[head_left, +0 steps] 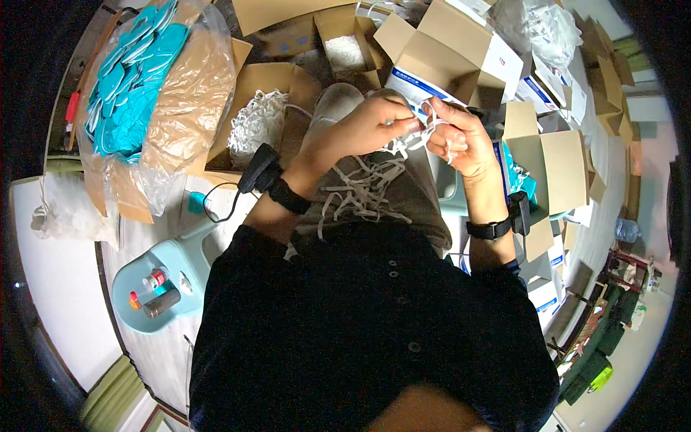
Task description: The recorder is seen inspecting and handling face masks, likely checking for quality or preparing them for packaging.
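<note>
My two hands meet above my lap, with thin white straps between them. My left hand (371, 124) pinches at the straps, thumb and fingertips closed together. Curled fingers of my right hand (462, 137) hold a looped bunch of white straps (434, 124), and some ends dangle below. A tangled heap of the same white straps (367, 183) lies across my grey trousers. Ahead and to the left, a cardboard box (299, 83) holds a larger pile of white straps (257, 128).
At far left stands a plastic-lined carton (191, 93) of flat teal pieces with white edging (137, 83). A light-blue stool (137, 317) beside me carries a bottle and small items. Open cartons (439, 61) crowd the front and right. Another box (561, 169) on the right contains teal pieces.
</note>
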Motion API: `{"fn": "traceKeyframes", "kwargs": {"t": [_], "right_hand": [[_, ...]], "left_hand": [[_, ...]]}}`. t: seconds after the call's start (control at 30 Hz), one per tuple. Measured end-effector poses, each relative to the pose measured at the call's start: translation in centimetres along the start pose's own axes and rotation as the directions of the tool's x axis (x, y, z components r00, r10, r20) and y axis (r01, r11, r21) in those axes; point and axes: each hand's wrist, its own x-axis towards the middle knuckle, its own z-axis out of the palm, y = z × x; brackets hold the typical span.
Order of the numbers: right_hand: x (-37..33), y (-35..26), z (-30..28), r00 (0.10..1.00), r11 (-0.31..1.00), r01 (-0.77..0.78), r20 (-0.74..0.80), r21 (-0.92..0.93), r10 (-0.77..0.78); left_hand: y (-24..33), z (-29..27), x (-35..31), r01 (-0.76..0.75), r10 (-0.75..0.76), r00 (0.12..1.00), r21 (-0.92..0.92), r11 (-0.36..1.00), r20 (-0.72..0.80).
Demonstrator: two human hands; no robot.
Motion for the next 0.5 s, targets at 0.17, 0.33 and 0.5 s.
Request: {"fn": "traceKeyframes", "kwargs": {"t": [0.17,0.33,0.5], "right_hand": [[-0.4,-1.0,-0.5,0.995,0.994,0.098,-0.032,-0.048,-0.099],[-1.7,-2.8,-0.4,0.941,0.94,0.34,0.019,-0.041,-0.339],[-1.5,-3.1,-1.7,0.891,0.878,0.44,-0.033,-0.191,-0.453]], "left_hand": [[-0.6,1.3,0.0,-0.044,0.06,0.997,-0.266,0.963,0.054],[-0.1,-0.5,-0.9,0.096,-0.023,0.978,-0.35,0.932,0.205],[0.6,-1.5,-1.8,0.206,-0.07,0.948,-0.434,0.877,0.309]]}}
